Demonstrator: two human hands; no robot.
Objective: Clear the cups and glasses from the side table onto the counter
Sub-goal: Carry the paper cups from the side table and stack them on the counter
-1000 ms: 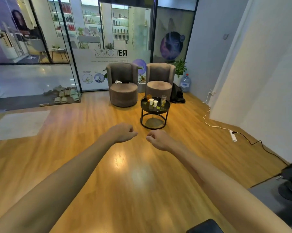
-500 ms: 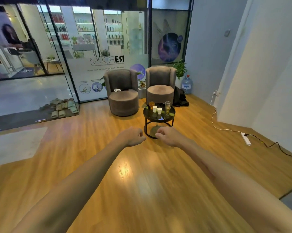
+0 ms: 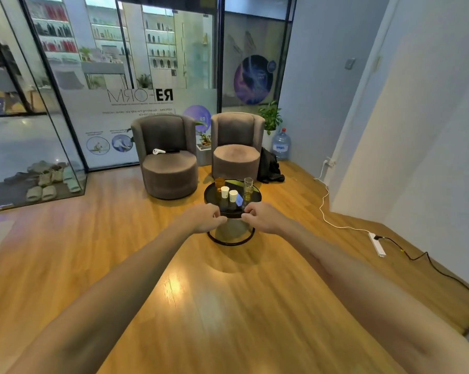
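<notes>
On wood floor (image 3: 228,306): round blk side table (image 3: 257,198)

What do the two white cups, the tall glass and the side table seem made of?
White cups: likely paper, matte and opaque. Tall glass: clear glass or plastic, see-through, yellowish liquid inside. Side table: glossy dark top that mirrors the cups, with a thin black ring base, probably metal.
</notes>
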